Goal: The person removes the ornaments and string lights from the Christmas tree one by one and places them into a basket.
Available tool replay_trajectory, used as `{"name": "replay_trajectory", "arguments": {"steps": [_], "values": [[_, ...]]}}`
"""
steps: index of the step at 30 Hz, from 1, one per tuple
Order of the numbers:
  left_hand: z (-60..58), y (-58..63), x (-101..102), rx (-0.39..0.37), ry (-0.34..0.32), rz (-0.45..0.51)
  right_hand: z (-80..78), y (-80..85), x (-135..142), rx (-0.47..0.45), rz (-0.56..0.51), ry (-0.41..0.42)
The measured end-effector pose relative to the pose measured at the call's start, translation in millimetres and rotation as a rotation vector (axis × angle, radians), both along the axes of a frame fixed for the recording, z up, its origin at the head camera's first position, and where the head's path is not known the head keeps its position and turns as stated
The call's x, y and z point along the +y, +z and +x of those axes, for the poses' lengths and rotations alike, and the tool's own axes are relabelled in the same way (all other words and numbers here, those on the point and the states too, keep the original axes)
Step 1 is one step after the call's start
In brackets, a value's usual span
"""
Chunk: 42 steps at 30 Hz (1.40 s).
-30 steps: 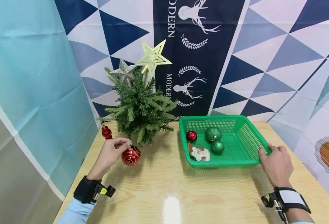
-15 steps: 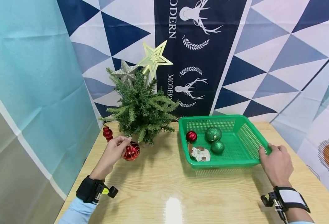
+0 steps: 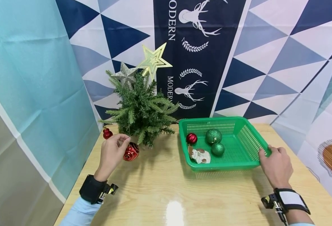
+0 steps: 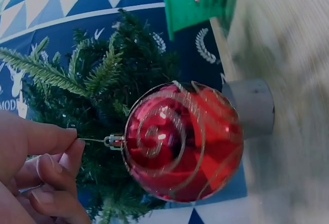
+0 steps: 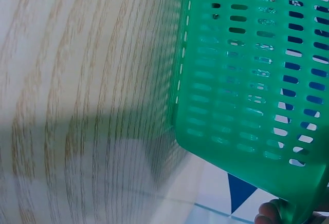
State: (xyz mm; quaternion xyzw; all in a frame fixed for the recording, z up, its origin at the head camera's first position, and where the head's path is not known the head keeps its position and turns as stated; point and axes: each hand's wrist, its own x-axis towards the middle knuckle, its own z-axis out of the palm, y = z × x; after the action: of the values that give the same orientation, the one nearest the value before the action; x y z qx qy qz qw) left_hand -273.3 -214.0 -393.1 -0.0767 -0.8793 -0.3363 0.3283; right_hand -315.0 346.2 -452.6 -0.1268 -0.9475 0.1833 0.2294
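Note:
Between thumb and forefinger, my left hand pinches the thin hanging loop of a red Christmas bauble with gold glitter swirls. The bauble hangs in front of the lower branches of a small artificial Christmas tree. A silver star and a gold star sit at the tree's top. Beside its lower left branches shows a red tiered ornament, partly behind my left hand. On the right, my right hand grips the near right corner of a green plastic basket.
Inside the basket lie a small red ball, two green glitter balls and a white and brown figurine. All stand on a light wooden table. A patterned cloth backdrop rises behind the tree and basket.
My left hand has turned a little and shifted slightly with the bauble, which hangs closer behind the fingers in the head view. The right hand keeps its grip on the basket.

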Motion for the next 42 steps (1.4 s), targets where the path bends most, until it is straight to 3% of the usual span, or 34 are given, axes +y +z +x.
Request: {"name": "replay_trajectory", "arguments": {"steps": [5,9,15,27,37,42], "values": [[2.9,3.4,2,0.054,-0.041,-0.036,-0.9,1.6,-1,0.004,0.005,-0.004],[4.7,4.3,3,0.034,-0.107,-0.040,0.2,1.1,0,0.007,0.004,-0.008],[5.6,1.0,2,-0.005,-0.138,-0.060,2.2,-1.1,0,0.005,0.001,0.003],[3.0,2.5,-3,-0.031,-0.227,0.039,0.8,0.9,-2,0.007,0.003,-0.007],[-3.4,-2.4,-4,-0.018,-0.127,0.076,0.1,1.8,-1,0.008,-0.004,-0.013],[-6.8,-2.9,1,0.031,-0.107,-0.055,0.6,1.2,-2,0.005,-0.003,-0.016]]}}
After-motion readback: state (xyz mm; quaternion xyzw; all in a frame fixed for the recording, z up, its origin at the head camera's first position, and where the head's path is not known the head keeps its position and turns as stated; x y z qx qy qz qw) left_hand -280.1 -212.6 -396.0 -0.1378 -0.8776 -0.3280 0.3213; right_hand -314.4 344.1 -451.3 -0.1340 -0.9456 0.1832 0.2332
